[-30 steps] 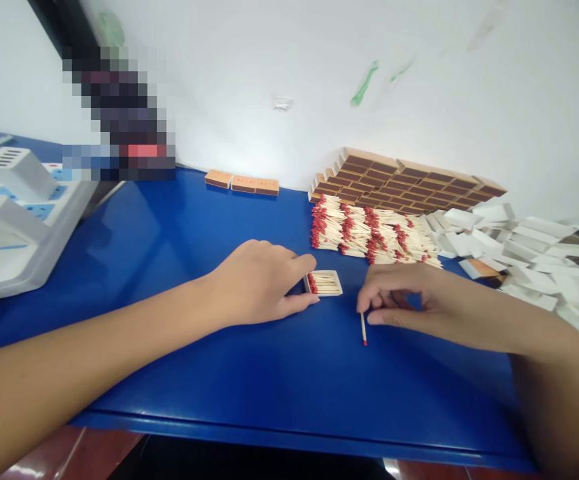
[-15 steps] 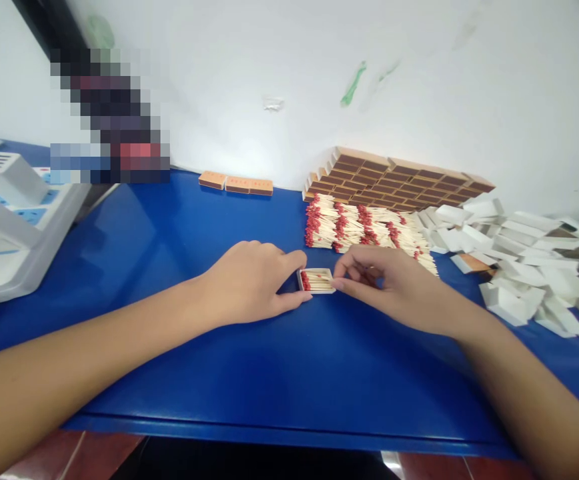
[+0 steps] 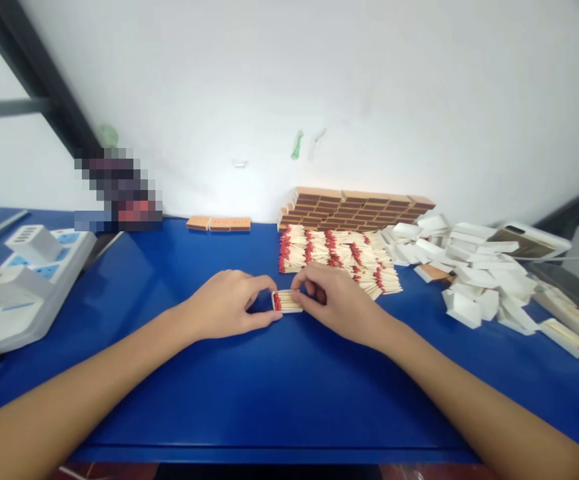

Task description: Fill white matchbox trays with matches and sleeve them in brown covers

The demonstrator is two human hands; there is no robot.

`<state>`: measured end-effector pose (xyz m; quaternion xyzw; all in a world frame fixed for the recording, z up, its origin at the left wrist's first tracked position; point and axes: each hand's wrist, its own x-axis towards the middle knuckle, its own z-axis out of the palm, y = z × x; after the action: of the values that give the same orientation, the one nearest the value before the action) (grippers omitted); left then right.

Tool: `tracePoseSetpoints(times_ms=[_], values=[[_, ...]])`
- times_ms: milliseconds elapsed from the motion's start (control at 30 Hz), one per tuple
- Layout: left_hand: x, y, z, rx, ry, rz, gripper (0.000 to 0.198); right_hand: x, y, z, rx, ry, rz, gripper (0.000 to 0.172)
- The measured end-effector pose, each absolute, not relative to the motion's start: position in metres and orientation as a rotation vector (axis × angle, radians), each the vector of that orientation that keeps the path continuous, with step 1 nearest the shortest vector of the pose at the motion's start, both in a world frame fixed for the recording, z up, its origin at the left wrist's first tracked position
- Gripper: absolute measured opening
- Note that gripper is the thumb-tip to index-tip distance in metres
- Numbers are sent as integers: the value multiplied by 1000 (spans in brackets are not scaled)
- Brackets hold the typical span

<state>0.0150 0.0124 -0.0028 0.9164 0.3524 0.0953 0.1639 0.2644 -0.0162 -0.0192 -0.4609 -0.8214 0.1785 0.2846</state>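
A white power strip (image 3: 67,293) hems in the left; right of it, blue desk (image 3: 209,393) lies open to the near edge, between the forearms. Mid-desk, the left hand (image 3: 232,303), thumb and fingers curved apart, grips the left end of a matchstick-filled tray (image 3: 288,311). The right hand (image 3: 337,303) is pinched nearly closed at its right end; whether it holds a match, I cannot tell. Loose matches (image 3: 337,257) and stacked matchboxes (image 3: 357,212) block the far side; jumbled white trays (image 3: 474,250) crowd the right.

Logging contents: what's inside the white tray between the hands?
Matches, red heads toward the left hand. The right hand hides part of the tray; any lower layer is covered.
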Motion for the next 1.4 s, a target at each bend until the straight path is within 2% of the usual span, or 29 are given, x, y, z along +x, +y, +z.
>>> tracePoseSetpoints(times_ms=[200,433,733,1300,1400], values=[[12,13,-6,2633,986,300,33,266,-8,-25,-1209,-2102,540,12],[16,10,-2,2645,978,301,34,268,-9,-28,-1227,-2011,701,6],[17,7,1,2701,952,281,34,269,-15,-29,-1214,-2006,842,14],[16,5,2,2706,949,241,37,260,-19,-28,-1258,-2048,710,2],[16,5,1,2697,954,239,36,260,-19,-29,-1251,-2052,701,6]])
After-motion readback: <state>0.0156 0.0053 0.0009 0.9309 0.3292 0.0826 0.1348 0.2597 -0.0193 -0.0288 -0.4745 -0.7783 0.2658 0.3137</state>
